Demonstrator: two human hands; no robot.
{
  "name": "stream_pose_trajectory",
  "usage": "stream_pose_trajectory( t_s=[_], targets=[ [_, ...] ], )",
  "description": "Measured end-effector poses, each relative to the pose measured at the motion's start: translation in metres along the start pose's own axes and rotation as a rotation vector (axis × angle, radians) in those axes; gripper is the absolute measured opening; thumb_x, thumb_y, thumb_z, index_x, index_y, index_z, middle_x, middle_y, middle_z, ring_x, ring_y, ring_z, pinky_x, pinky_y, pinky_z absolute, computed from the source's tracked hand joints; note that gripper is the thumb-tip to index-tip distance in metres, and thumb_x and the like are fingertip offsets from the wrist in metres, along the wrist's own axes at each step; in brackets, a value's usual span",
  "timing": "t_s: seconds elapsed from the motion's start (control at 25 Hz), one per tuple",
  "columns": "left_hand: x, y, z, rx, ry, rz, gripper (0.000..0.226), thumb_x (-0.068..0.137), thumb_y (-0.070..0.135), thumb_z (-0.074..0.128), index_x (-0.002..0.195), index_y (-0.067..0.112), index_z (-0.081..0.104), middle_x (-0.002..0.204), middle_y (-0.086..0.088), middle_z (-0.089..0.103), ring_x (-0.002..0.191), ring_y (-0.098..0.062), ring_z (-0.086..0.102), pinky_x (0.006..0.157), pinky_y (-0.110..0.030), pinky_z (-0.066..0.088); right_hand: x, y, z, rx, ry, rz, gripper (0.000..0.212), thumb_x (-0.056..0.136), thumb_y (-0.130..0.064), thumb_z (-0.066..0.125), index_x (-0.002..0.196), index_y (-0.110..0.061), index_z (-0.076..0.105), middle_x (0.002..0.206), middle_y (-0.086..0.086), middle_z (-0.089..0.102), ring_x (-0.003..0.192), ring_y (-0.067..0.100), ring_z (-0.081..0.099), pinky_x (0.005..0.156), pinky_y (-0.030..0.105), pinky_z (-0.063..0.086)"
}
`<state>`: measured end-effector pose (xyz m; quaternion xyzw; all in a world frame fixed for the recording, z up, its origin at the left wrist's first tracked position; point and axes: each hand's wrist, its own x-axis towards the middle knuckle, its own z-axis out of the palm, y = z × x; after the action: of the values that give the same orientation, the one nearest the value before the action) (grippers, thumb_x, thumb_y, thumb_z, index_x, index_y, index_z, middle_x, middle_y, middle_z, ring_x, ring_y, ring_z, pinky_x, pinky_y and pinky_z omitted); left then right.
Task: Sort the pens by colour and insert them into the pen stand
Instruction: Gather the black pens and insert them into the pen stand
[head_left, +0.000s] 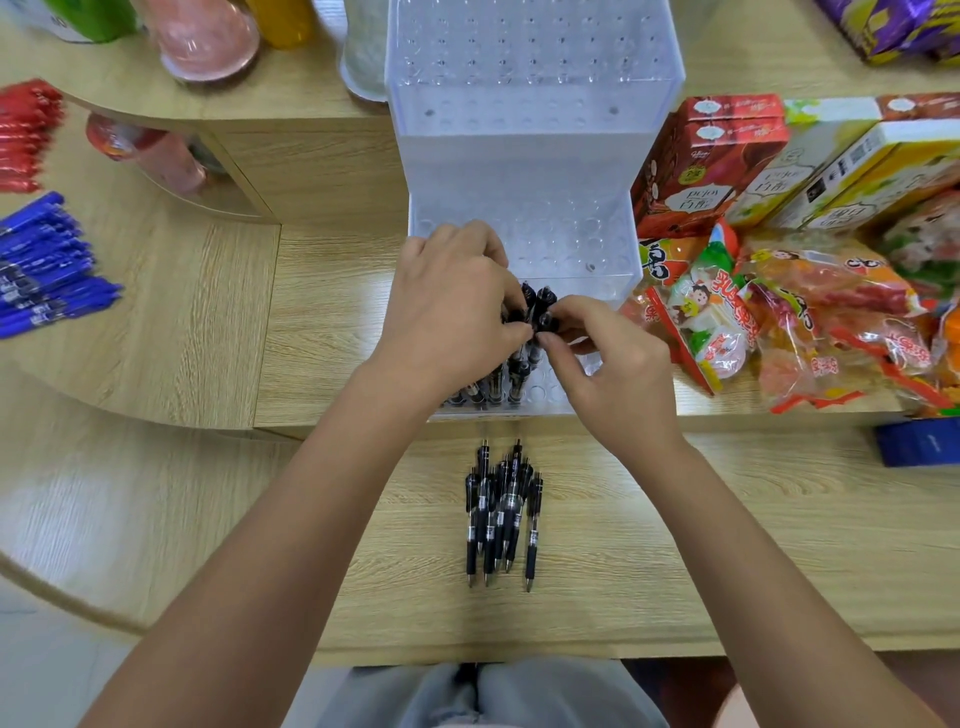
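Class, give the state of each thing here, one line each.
Clear plastic tiered pen stand, upright, front tier partly filled.
Black pens in stand, upright.
Loose black pens, lying on table.
Blue pens, lying piled.
Red pens, lying piled.
Left hand, gripping pen tops.
Right hand, pinching one pen.

Bright even light, blurred warped edges.

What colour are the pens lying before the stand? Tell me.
Black: the pens, clearest in the head view.

"pejoy" and "百醇" on red snack box (698, 176), same wording on pale box (774, 179) beside it
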<state>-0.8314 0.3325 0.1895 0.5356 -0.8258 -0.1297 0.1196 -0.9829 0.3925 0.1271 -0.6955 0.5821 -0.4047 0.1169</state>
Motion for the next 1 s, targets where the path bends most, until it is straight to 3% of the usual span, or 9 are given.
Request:
stream_pose_trajectory(
  t_s=[0.16, 0.32, 0.44, 0.6, 0.68, 0.84, 1.0],
  targets=[
    [-0.012, 0.000, -0.005, -0.167, 0.082, 0.082, 0.023, 0.078, 0.037, 0.070, 0.096, 0.023, 0.071, 0.111, 0.007, 0.056, 0.101, -0.013, 0.053, 0.092, -0.032, 0.038, -0.002, -0.004, -0.010, -0.020, -0.012, 0.054, 0.023, 0.088, -0.019, 0.062, 0.108, -0.008, 0.062, 0.092, 0.001, 0.067, 0.083, 0.017, 0.063, 0.069, 0.039, 0.053],
    [-0.054, -0.007, -0.010, -0.409, 0.327, 0.175, 0.014, 0.085, 0.016, 0.067, 0.098, 0.011, 0.066, 0.092, 0.005, 0.061, 0.080, -0.009, 0.057, 0.073, -0.023, 0.048, -0.020, -0.013, -0.024, 0.032, 0.069, 0.089, 0.017, 0.088, -0.010, 0.061, 0.103, -0.004, 0.063, 0.087, 0.003, 0.066, 0.078, 0.017, 0.062, 0.067, 0.036, 0.053],
    [-0.103, -0.019, 0.008, -0.517, 0.331, 0.102, 0.006, 0.083, 0.008, 0.067, 0.088, 0.009, 0.065, 0.076, 0.002, 0.063, 0.067, -0.010, 0.057, 0.058, -0.024, 0.049, -0.054, -0.015, -0.027, 0.072, 0.078, 0.153, 0.006, 0.087, -0.007, 0.060, 0.091, -0.005, 0.064, 0.078, 0.000, 0.063, 0.069, 0.015, 0.058, 0.062, 0.030, 0.050],
    [-0.150, -0.036, 0.074, -0.606, 0.072, -0.316, 0.011, 0.084, 0.016, 0.067, 0.083, 0.025, 0.062, 0.072, 0.011, 0.061, 0.067, -0.006, 0.057, 0.057, -0.019, 0.047, -0.106, 0.001, -0.001, 0.104, -0.152, 0.480, 0.005, 0.087, -0.010, 0.062, 0.090, -0.013, 0.065, 0.075, -0.004, 0.064, 0.069, 0.011, 0.059, 0.060, 0.014, 0.045],
    [-0.159, -0.047, 0.120, -0.561, -0.104, -0.497, 0.007, 0.086, 0.020, 0.065, 0.087, 0.027, 0.062, 0.073, 0.011, 0.061, 0.068, -0.005, 0.057, 0.063, -0.025, 0.050, -0.124, 0.018, 0.025, 0.068, -0.283, 0.646, 0.006, 0.088, -0.012, 0.061, 0.092, -0.013, 0.065, 0.077, -0.004, 0.063, 0.072, 0.013, 0.059, 0.061, 0.011, 0.043],
    [-0.159, -0.067, 0.193, -0.448, -0.298, -0.615, 0.022, 0.090, 0.026, 0.060, 0.111, 0.022, 0.065, 0.095, 0.002, 0.069, 0.083, -0.014, 0.063, 0.072, -0.029, 0.051, -0.142, 0.048, 0.074, -0.091, -0.547, 0.836, 0.019, 0.091, -0.020, 0.058, 0.108, -0.012, 0.058, 0.082, 0.003, 0.063, 0.074, 0.024, 0.062, 0.065, 0.031, 0.051],
    [-0.152, -0.069, 0.237, -0.351, -0.359, -0.564, 0.048, 0.088, 0.039, 0.060, 0.133, 0.024, 0.050, 0.109, -0.004, 0.060, 0.093, -0.019, 0.059, 0.071, -0.027, 0.048, -0.151, 0.065, 0.105, -0.281, -0.695, 0.902, 0.035, 0.093, -0.030, 0.057, 0.118, -0.007, 0.048, 0.105, 0.012, 0.064, 0.091, 0.029, 0.062, 0.065, 0.032, 0.048]
  ],
)
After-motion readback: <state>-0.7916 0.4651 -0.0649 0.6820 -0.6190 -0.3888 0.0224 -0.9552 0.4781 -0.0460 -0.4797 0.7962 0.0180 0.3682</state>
